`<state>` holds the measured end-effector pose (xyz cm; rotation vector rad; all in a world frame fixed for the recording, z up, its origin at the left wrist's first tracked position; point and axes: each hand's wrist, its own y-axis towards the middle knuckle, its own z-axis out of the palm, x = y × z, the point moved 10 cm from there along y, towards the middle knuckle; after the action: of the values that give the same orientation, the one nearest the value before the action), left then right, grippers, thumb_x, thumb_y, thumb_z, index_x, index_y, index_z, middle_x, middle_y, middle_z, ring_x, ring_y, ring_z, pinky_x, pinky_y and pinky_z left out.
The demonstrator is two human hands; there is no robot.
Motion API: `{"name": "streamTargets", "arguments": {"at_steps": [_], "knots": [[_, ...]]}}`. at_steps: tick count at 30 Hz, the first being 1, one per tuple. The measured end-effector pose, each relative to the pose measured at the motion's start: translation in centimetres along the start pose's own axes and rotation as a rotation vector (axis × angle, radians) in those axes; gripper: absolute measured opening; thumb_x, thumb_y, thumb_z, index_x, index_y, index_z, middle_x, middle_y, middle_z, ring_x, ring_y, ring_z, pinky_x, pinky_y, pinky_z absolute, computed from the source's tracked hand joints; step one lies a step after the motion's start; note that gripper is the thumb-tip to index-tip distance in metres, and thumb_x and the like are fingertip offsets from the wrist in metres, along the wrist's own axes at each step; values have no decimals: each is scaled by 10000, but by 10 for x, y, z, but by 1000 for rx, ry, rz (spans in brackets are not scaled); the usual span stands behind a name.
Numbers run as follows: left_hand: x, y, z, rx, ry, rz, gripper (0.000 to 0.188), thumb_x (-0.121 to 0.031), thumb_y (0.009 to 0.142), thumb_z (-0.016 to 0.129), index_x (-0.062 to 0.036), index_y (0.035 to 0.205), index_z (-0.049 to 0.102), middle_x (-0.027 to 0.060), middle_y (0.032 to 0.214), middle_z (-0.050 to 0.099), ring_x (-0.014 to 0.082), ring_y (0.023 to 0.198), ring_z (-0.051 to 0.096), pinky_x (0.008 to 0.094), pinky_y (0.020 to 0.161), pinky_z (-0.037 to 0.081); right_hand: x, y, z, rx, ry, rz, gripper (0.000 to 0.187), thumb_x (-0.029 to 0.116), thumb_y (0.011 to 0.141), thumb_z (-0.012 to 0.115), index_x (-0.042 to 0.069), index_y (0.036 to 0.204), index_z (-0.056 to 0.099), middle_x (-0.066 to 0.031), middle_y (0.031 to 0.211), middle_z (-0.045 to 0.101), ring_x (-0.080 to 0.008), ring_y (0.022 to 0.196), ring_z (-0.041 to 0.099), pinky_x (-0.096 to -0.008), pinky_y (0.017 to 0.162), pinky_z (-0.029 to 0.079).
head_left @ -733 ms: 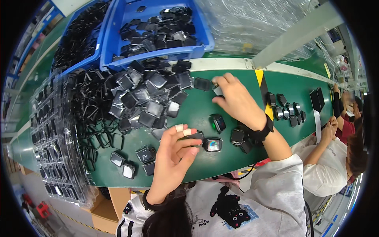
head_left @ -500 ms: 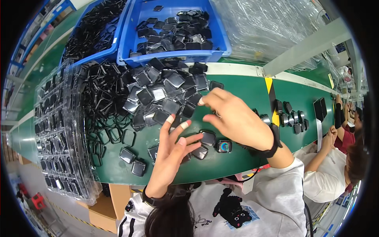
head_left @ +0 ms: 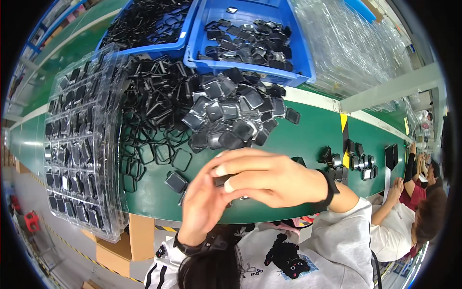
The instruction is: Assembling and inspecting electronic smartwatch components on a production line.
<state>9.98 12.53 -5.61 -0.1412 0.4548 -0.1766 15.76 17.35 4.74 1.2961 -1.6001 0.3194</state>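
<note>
My left hand (head_left: 202,204) and my right hand (head_left: 274,178) meet over the near part of the green bench. Pinched between their fingers is a small black piece (head_left: 221,180), mostly hidden by the fingers. Beyond the hands lies a heap of glossy black square covers (head_left: 242,129), some in clear film. Left of it spreads a tangle of thin black square frames (head_left: 182,159). One dark square watch-like piece (head_left: 176,181) rests just left of my left hand. Other small pieces below the hands are largely covered by them.
Two blue bins (head_left: 308,72) with black parts stand at the back. Stacked clear trays (head_left: 103,159) of dark pieces are at the left. To the right are small watch-like pieces (head_left: 361,161), yellow-black tape (head_left: 344,127) and a co-worker in white (head_left: 394,212).
My hands, apart before, have come together around a small black piece. The right hand has left the edge of the cover heap. The whole view has shifted, with the bench things now farther right.
</note>
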Motion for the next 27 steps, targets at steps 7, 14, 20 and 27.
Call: {"name": "streamTargets", "arguments": {"at_steps": [7, 14, 20, 27], "knots": [[-88, -62, -55, -425, 435, 442, 366, -122, 979, 496, 34, 1305, 438, 239, 1301, 500, 375, 1145, 567, 352, 890, 550, -57, 53, 61, 72, -513, -53, 147, 49, 764, 685, 17, 879, 600, -96, 1020, 530, -287, 904, 542, -387, 781, 473], [-93, -71, -66, -447, 413, 507, 397, -151, 949, 566, 43, 1278, 460, 241, 1312, 496, 355, 1143, 567, 414, 946, 515, -37, 57, 66, 242, -70, 248, 159, 3, 821, 583, 18, 976, 548, -132, 925, 514, -311, 717, 558, -379, 630, 480], [-66, -48, -27, -111, 303, 425, 530, -150, 907, 638, 86, 1329, 420, 187, 1244, 559, 266, 1108, 589, 448, 958, 495, -2, 49, 45, -24, -297, -39, 168, 59, 818, 678, 49, 972, 613, -76, 960, 495, -199, 692, 585, -310, 560, 474], [-45, -37, -31, -227, 269, 289, 471, 37, 858, 619, 76, 1301, 463, 172, 1216, 584, 231, 1081, 604, 419, 912, 536, -38, 15, 33, -246, 136, 244, 219, 21, 836, 672, 32, 1038, 590, -85, 1031, 492, -108, 691, 533, -244, 543, 430]]}}
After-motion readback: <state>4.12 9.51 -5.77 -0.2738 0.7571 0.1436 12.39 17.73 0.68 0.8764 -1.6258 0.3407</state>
